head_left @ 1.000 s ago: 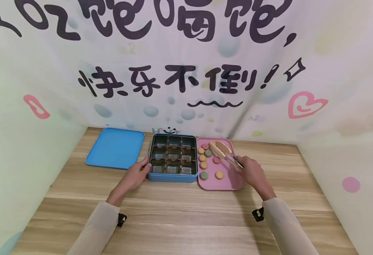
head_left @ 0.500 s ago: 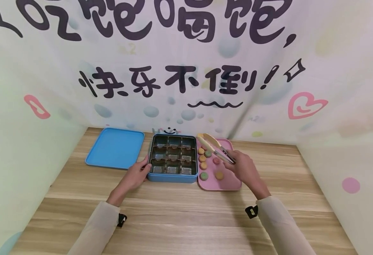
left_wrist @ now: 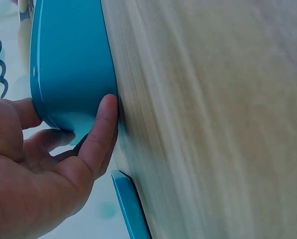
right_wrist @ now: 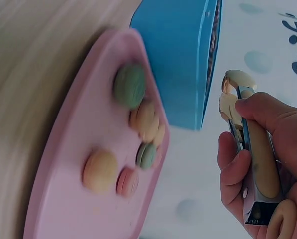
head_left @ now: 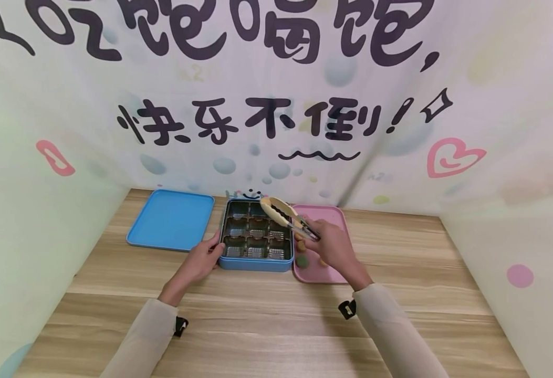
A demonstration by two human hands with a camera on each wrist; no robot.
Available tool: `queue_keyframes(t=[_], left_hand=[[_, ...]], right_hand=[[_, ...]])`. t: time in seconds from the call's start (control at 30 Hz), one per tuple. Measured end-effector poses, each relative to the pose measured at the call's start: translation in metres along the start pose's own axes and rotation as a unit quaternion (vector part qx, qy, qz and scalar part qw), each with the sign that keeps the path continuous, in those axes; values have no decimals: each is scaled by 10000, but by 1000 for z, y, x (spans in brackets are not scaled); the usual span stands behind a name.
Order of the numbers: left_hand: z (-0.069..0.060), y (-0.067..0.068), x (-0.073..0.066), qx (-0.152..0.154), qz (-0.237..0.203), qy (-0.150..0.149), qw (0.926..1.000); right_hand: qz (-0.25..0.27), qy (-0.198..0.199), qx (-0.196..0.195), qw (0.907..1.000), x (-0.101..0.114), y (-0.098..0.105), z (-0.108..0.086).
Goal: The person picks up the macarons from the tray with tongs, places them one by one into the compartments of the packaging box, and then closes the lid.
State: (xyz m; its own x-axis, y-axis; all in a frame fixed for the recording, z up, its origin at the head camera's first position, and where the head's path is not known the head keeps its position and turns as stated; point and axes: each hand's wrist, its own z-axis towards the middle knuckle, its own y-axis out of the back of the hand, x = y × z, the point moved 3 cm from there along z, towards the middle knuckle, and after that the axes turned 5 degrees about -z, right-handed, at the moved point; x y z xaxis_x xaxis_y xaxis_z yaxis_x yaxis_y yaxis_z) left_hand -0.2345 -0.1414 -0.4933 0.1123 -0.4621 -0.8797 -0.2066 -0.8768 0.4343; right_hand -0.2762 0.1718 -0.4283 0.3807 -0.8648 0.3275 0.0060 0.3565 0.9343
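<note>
My left hand (head_left: 202, 258) holds the left side of an open blue box (head_left: 256, 264), its thumb at the rim and its fingers against the outer wall. Inside is a dark insert (head_left: 257, 227) with several compartments. Gripped in my right hand (head_left: 335, 245) are tongs (head_left: 296, 222) with beige tips, reaching over the box's back right part. A yellowish macaron (right_wrist: 239, 78) appears to sit between the tips, though it blends with them. A pink tray (right_wrist: 68, 174) stands against the box's right side. It bears several macarons, among them a green macaron (right_wrist: 129, 85) and a pink macaron (right_wrist: 128, 181).
Left of the box, a blue lid (head_left: 171, 219) lies flat on the wooden table (head_left: 257, 320). Behind stands a white printed backdrop (head_left: 210, 168), close to the box and tray. My right hand covers part of the tray in the head view.
My right hand has moved left with the tongs, from above the pink tray to above the box. A yellow macaron has left the tray's back with them. My left hand has stayed.
</note>
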Motion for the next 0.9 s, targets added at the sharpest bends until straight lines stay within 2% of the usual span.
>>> queue_keyframes(t=[0.23, 0.43, 0.67, 0.9], left_hand=[[-1, 1, 0, -16, 28, 0, 10000], [-1, 1, 1, -41, 106, -44, 9999], [1, 0, 0, -49, 57, -35, 10000], [1, 0, 0, -96, 23, -25, 9999]], right_hand=[[-109, 135, 182, 9997, 25, -14, 12], [-153, 24, 345, 9993, 40, -23, 18], [-443, 91, 406, 9982, 47, -29, 19], [-439, 187, 344, 9983, 47, -32, 19]])
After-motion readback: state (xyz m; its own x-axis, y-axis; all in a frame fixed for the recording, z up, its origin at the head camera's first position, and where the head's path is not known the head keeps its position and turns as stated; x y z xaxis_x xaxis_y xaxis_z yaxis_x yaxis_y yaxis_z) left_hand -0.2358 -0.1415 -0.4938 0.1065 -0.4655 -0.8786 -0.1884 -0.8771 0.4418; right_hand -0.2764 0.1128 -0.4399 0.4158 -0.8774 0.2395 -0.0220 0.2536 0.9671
